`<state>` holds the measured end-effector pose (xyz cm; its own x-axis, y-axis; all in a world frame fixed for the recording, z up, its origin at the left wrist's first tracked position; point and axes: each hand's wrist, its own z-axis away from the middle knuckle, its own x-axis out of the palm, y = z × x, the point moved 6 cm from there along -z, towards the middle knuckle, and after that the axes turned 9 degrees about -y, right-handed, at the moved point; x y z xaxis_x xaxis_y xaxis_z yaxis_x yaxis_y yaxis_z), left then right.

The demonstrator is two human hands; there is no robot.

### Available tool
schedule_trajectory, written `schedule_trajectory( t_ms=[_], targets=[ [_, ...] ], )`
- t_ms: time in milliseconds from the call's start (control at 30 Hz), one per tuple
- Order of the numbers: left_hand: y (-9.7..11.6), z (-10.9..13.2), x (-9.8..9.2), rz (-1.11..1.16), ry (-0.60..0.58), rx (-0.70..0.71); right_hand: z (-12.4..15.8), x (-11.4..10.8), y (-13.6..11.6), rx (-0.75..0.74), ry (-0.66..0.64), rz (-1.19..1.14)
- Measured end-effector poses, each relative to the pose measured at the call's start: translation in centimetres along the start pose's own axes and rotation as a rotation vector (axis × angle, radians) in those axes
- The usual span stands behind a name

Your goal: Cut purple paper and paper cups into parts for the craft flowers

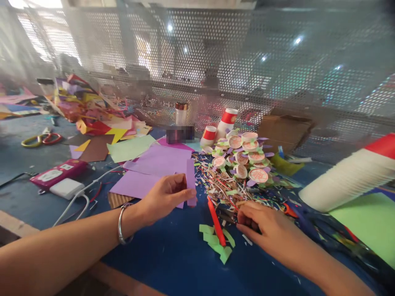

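My left hand (165, 196) pinches a narrow purple paper strip (191, 181) upright over the blue table (160, 255), a silver bangle on its wrist. My right hand (265, 230) lies knuckles up at the edge of a heap of paper scraps (222, 181), fingers curled down into it; what they hold is hidden. A red pen (216, 222) lies between the hands on several green paper strips (216, 242). Behind the scraps stands a pile of paper-cup flowers (247, 158) with purple and green petals.
Purple sheets (160, 162) and a light green sheet (129, 148) lie behind my left hand. Scissors (41, 139), a pink device (58, 172) and a white charger with cable (66, 188) sit at left. A stack of cups (348, 176) lies at right. A perforated screen (216, 61) closes the back.
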<state>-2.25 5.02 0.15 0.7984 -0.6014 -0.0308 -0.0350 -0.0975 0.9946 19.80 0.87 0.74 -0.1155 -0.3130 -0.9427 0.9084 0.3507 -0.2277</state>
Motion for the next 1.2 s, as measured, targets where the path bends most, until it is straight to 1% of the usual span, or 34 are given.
schedule_trajectory(
  t_ms=[133, 267, 400, 467, 533, 633, 667, 733, 800, 833, 900, 967, 1067, 1200],
  targets=[
    [-0.2, 0.1, 0.6, 0.133, -0.042, -0.024, 0.0, 0.3, 0.3, -0.021, 0.003, 0.003],
    [-0.5, 0.1, 1.0, 0.127, -0.078, -0.042, 0.2, 0.3, 1.0, -0.011, 0.048, -0.034],
    [-0.7, 0.1, 1.4, 0.111, -0.05, -0.1, 0.6, -0.4, 1.0, -0.011, 0.14, -0.081],
    [-0.6, 0.2, 2.1, 0.145, -0.049, -0.167, 0.9, -0.9, 0.8, -0.026, 0.209, -0.13],
    [-0.4, 0.3, 3.5, 0.205, -0.083, -0.249, 1.2, -1.4, 0.9, -0.04, 0.279, -0.209],
    [0.1, 0.0, 5.6, 0.238, -0.136, -0.3, 1.3, -1.7, 1.4, -0.067, 0.332, -0.46],
    [0.3, -0.2, 6.3, 0.233, -0.142, -0.293, 1.3, -1.6, 1.5, -0.075, 0.333, -0.567],
    [0.4, -0.7, 7.1, 0.201, -0.111, -0.248, 1.3, -1.4, 1.6, -0.08, 0.334, -0.753],
    [0.3, -1.1, 7.8, 0.169, -0.079, -0.185, 1.2, -1.3, 1.5, -0.082, 0.382, -0.871],
    [0.0, -1.2, 8.0, 0.155, -0.07, -0.158, 1.2, -1.3, 1.4, -0.099, 0.43, -0.923],
    [-0.4, -1.2, 8.6, 0.13, -0.079, -0.102, 1.1, -1.3, 1.0, -0.13, 0.494, -1.051],
    [-0.6, -0.9, 9.1, 0.125, -0.123, -0.033, 0.8, -0.9, 0.6, -0.14, 0.509, -1.163],
    [-0.6, -0.4, 9.3, 0.115, -0.17, 0.031, 0.5, -0.6, -0.2, -0.14, 0.474, -1.253],
    [-1.1, -0.4, 9.1, 0.126, -0.191, -0.012, 0.4, -0.5, -1.1, -0.134, 0.451, -1.25]
  ],
)
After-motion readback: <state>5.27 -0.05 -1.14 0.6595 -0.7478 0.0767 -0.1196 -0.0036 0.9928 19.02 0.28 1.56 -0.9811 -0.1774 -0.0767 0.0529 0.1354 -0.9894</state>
